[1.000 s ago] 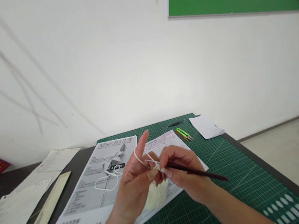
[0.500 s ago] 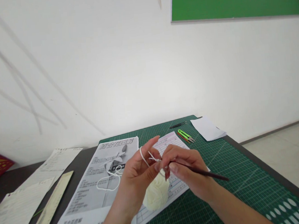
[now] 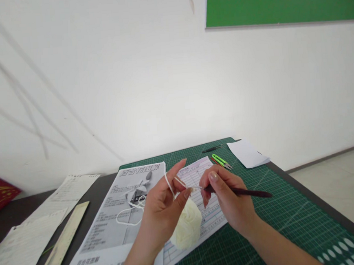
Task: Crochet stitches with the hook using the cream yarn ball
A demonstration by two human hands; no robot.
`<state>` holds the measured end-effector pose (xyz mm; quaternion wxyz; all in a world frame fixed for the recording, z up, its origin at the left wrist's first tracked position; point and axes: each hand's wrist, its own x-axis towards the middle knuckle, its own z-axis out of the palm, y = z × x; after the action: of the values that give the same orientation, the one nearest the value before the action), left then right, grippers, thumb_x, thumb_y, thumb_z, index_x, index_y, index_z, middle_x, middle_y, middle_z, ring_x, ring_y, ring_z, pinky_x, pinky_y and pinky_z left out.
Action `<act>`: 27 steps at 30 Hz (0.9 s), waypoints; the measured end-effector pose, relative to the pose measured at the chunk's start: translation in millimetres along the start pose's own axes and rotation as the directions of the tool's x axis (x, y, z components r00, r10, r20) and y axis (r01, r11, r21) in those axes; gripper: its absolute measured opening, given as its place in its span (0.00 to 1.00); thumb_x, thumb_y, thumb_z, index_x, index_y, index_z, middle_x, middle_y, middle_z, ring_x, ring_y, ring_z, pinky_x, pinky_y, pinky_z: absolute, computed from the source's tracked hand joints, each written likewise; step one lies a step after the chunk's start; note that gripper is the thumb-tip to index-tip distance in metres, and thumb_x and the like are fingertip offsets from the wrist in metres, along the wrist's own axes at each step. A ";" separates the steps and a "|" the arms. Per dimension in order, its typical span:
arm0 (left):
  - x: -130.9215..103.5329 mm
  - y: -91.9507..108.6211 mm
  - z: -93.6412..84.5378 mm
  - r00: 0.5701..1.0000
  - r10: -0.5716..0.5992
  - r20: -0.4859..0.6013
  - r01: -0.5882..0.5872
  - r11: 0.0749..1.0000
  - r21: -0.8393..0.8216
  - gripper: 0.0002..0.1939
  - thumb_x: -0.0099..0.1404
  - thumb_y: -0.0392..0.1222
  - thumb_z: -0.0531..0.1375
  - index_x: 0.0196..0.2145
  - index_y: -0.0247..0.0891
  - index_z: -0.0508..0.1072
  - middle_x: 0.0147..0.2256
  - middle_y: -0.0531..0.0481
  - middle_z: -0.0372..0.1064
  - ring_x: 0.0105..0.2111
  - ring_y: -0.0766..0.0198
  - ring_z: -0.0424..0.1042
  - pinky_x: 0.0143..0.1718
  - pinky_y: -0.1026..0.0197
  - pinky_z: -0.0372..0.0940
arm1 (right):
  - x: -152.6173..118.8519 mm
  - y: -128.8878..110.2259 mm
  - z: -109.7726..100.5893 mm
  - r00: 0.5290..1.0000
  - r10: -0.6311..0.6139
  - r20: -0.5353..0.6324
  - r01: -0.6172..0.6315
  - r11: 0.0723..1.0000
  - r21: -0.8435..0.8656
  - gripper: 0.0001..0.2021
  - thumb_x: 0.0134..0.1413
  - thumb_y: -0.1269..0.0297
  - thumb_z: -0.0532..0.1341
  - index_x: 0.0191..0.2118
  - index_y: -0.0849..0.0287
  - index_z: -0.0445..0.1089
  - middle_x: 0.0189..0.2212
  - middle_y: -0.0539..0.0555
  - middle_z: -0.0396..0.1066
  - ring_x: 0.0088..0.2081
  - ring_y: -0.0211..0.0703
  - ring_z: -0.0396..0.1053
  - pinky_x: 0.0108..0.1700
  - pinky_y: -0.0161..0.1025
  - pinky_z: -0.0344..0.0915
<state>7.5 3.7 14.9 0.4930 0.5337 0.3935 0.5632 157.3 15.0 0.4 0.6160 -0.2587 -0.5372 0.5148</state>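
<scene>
- Head view: the left hand (image 3: 160,207) pinches a small yarn piece (image 3: 194,189) between thumb and fingers, probably to steady it against the tool's pull.
- Its index finger points up, a white strand (image 3: 169,184) passing round it, likely to give the yarn some tension.
- The right hand (image 3: 236,207) grips a slim tool (image 3: 252,192) with the thumb on top, perhaps for fine control; its thin shaft points left to the pinch. Whether the tip sits in a loop is too small to tell.
- The yarn ball (image 3: 187,225), pale cream, rounded and softly wound, rests on the lined sheet (image 3: 216,215) just beyond the left wrist, presumably close for easy feeding.
- Left of it, a loose strand (image 3: 127,223) curls over the printed sheet (image 3: 103,211), smooth paper with a grey flower picture, maybe laid there for reading.
- The green mat (image 3: 277,206) is flat, with a fine pale grid.
- At its far side are bright green snips (image 3: 219,160), a slender dark tool (image 3: 212,149) and blank white paper (image 3: 247,153).
- Near left, a long, flat, worn strip (image 3: 61,243) lies beside 2 written sheets (image 3: 20,243).
</scene>
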 end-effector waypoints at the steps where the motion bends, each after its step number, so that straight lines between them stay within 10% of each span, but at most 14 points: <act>1: 0.4 -1.6 -0.9 0.999 0.039 0.000 -0.039 0.999 0.038 0.24 0.58 0.37 0.64 0.53 0.43 0.72 0.26 0.54 0.66 0.26 0.66 0.64 0.31 0.62 0.60 | 0.4 0.2 -0.3 1.000 -0.006 -0.030 0.006 1.000 0.009 0.17 0.61 0.54 0.55 0.25 0.58 0.66 0.16 0.47 0.63 0.18 0.35 0.60 0.23 0.34 0.58; 12: 0.5 -2.4 -1.7 0.877 0.418 0.237 -0.476 0.690 0.546 0.24 0.62 0.28 0.56 0.53 0.47 0.72 0.28 0.50 0.66 0.28 0.63 0.67 0.28 0.63 0.60 | 0.8 1.1 -6.5 0.982 -0.062 -0.180 0.033 0.986 -0.162 0.23 0.61 0.51 0.53 0.19 0.58 0.64 0.12 0.47 0.60 0.15 0.34 0.56 0.18 0.33 0.53; 20: 3.3 -7.1 2.8 0.941 0.309 0.136 -0.336 0.822 0.460 0.19 0.60 0.31 0.60 0.47 0.45 0.77 0.26 0.51 0.65 0.27 0.64 0.65 0.29 0.63 0.59 | 1.8 -7.3 -10.2 0.953 -0.303 -0.018 0.202 0.677 -0.708 0.18 0.62 0.61 0.54 0.21 0.58 0.64 0.16 0.48 0.61 0.19 0.36 0.59 0.24 0.36 0.54; 27: 2.8 -14.3 7.5 0.978 -0.083 -0.193 0.061 0.991 -0.120 0.24 0.56 0.37 0.66 0.51 0.46 0.72 0.25 0.58 0.62 0.26 0.70 0.61 0.30 0.67 0.58 | 6.4 3.0 -6.8 0.992 0.125 -0.007 -0.121 0.940 -0.318 0.16 0.60 0.53 0.54 0.37 0.59 0.73 0.25 0.51 0.72 0.17 0.33 0.65 0.16 0.30 0.59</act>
<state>17.0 8.8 2.5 0.5011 0.4318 0.4271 0.6165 161.9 23.5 -1.6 0.5293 -0.3841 -0.6001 0.4607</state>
